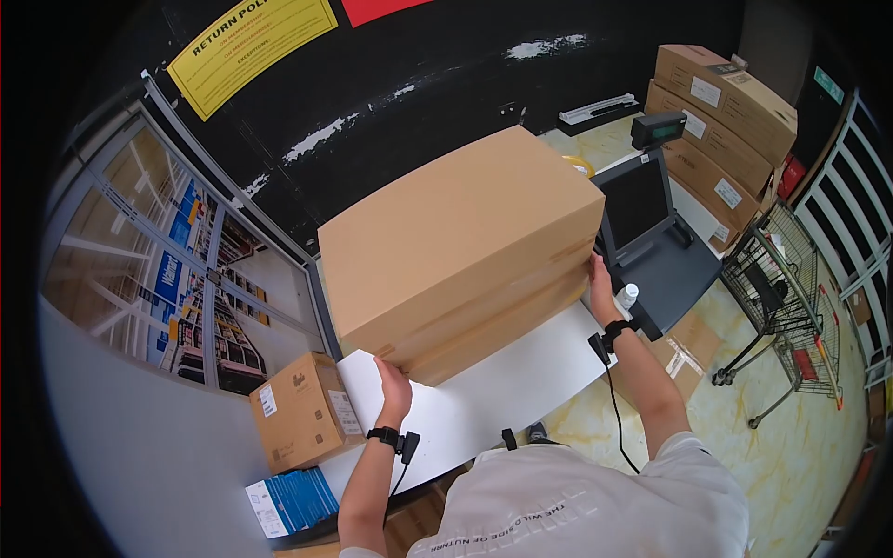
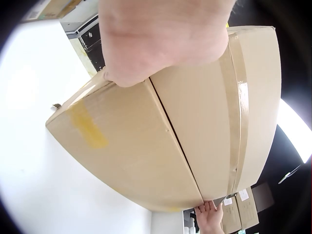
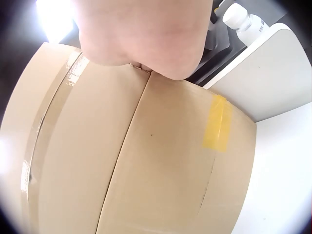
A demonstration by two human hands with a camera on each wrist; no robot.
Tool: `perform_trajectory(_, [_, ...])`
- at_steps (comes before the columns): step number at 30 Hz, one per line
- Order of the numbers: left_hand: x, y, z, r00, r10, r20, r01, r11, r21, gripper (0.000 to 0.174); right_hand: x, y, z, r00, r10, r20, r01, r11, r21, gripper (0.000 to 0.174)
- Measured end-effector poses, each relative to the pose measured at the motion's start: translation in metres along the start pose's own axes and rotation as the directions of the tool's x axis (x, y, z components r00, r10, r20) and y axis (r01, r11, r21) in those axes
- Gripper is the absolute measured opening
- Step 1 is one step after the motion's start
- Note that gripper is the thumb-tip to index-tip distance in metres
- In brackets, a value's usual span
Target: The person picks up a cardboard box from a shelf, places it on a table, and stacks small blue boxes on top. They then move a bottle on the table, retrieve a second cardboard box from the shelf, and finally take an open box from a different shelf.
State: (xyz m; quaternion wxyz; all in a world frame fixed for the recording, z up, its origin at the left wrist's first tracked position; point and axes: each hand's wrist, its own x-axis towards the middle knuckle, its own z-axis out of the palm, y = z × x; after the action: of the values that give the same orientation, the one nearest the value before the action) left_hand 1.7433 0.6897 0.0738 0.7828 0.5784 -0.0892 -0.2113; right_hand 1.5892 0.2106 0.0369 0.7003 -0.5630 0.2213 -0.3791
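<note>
Two large cardboard boxes are stacked on a white table (image 1: 521, 372). The upper box (image 1: 456, 214) has a plain top, and clear tape runs along it in both wrist views. A thin dark seam divides it from the lower box (image 2: 122, 156), which carries yellow tape. My left hand (image 1: 394, 391) presses against the near left end, fingers fairly straight. At the opposite end, my right hand (image 1: 601, 286) lies against the boxes, and the left wrist view shows its fingertips right at the seam. Each wrist view hides most of its own hand's fingers behind the palm.
A smaller carton (image 1: 293, 414) and a row of blue packets (image 1: 302, 499) stand on the left. Right of the stack are a white bottle (image 1: 628, 296) and a monitor (image 1: 638, 205). Farther right are stacked cartons (image 1: 716, 139) and a shopping cart (image 1: 786, 307).
</note>
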Motion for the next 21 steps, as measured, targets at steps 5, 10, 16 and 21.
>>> perform_trajectory(5, [-0.010,-0.011,0.005,0.995,-0.003,-0.105,0.007,0.999,0.038,0.082,-0.006,-0.011,-0.001,1.000,0.018,0.026,-0.017,1.000,-0.025,0.059])
perform_trajectory(10, [-0.008,-0.017,0.023,0.968,0.100,-0.230,-0.103,0.995,-0.002,0.084,-0.013,-0.029,-0.001,0.986,0.077,0.145,-0.088,0.994,0.069,0.070])
perform_trajectory(16, [-0.006,-0.027,0.023,0.975,0.102,-0.197,-0.097,0.995,0.036,0.083,-0.047,-0.029,-0.029,0.955,0.215,0.205,-0.228,0.973,0.038,0.080])
perform_trajectory(21, [-0.007,-0.057,-0.007,0.951,0.197,-0.238,-0.159,0.973,0.167,0.073,-0.120,-0.027,-0.089,0.885,0.386,0.260,-0.380,0.922,-0.076,0.081])
